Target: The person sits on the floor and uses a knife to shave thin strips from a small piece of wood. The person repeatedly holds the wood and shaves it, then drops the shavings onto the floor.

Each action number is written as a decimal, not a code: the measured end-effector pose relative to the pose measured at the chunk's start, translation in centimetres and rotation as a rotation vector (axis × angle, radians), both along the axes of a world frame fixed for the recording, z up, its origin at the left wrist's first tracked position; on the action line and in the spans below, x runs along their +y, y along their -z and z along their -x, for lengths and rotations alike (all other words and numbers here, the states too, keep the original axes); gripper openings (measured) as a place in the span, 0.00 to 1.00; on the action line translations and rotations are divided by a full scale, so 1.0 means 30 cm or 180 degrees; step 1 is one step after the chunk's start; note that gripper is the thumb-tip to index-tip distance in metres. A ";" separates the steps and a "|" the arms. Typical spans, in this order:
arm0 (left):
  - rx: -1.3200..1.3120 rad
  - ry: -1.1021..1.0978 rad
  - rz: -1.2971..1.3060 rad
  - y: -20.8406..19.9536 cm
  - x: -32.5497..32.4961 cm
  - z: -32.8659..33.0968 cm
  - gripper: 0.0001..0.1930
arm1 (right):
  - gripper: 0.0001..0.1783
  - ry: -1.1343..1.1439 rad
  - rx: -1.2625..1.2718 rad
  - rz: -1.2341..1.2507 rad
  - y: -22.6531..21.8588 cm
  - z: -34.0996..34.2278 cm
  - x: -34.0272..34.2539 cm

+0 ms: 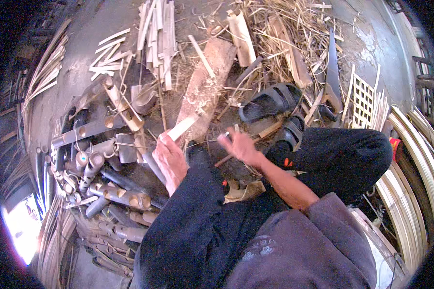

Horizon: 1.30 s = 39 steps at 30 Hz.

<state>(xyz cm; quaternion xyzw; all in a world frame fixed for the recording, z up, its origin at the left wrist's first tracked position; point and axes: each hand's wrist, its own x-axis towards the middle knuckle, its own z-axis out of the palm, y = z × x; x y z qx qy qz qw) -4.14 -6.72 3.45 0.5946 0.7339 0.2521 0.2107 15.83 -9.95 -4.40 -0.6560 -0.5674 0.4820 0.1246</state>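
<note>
My left hand [170, 156] is closed around the near end of a flat, pale bamboo strip [184, 126]. The strip's far end reaches over a worn wooden board [207, 72] strewn with shavings. To the right, my right hand [242, 147] is smeared by motion, with its fingers curled in. Something small and pale shows at its fingertips, but I cannot make out what it is. A thin brown stick [223, 161] lies just below that hand; whether the hand touches it, I cannot tell.
Cut bamboo tubes [123, 196] are heaped at left. Pale strips [157, 38] and a shavings pile [294, 38] lie ahead. A handsaw [332, 72], black sandals [270, 102] and a woven lattice [363, 101] are at right, near long curved slats [403, 202].
</note>
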 end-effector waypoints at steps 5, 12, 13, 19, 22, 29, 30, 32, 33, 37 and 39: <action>-0.2303 -0.0220 -0.1902 0.111 0.097 -0.075 0.22 | 0.31 0.0592 0.0150 0.0000 0.162 -0.020 -0.030; -0.1050 0.0493 -0.0748 0.294 0.136 -0.061 0.24 | 0.29 0.0432 0.0189 -0.0036 0.103 -0.016 0.009; -0.1840 0.0207 -0.0433 0.271 0.142 -0.060 0.22 | 0.30 0.0320 0.0059 0.0165 0.084 -0.025 0.003; -0.3595 0.0620 0.3443 0.141 0.107 0.207 0.20 | 0.26 0.0168 -0.0064 -0.0362 0.010 -0.013 0.033; -0.3890 0.0144 0.3438 0.173 0.047 0.269 0.26 | 0.26 -0.0244 -0.0238 -0.0012 0.019 0.041 0.010; -0.5374 -0.1449 0.1033 -0.006 -0.089 0.236 0.34 | 0.30 0.0081 -0.0169 -0.0102 0.081 0.063 -0.037; -0.4192 -0.1542 0.0452 -0.009 -0.102 0.198 0.28 | 0.30 0.0037 -0.0175 -0.0048 0.080 0.062 -0.035; -0.3118 -0.1363 0.0284 -0.012 -0.098 0.167 0.25 | 0.30 -0.0117 -0.0104 0.0048 0.039 0.065 -0.022; -0.2586 -0.1262 0.0213 -0.007 -0.088 0.155 0.23 | 0.30 -0.0215 -0.0020 0.0102 0.004 0.073 -0.018; -0.0903 -0.0894 0.0367 -0.066 -0.007 0.098 0.20 | 0.29 -0.0766 0.0287 -0.0212 -0.160 0.144 -0.012; -0.0593 -0.0683 0.0091 -0.043 0.002 0.089 0.19 | 0.26 -0.0630 0.0021 -0.0173 -0.088 0.125 0.006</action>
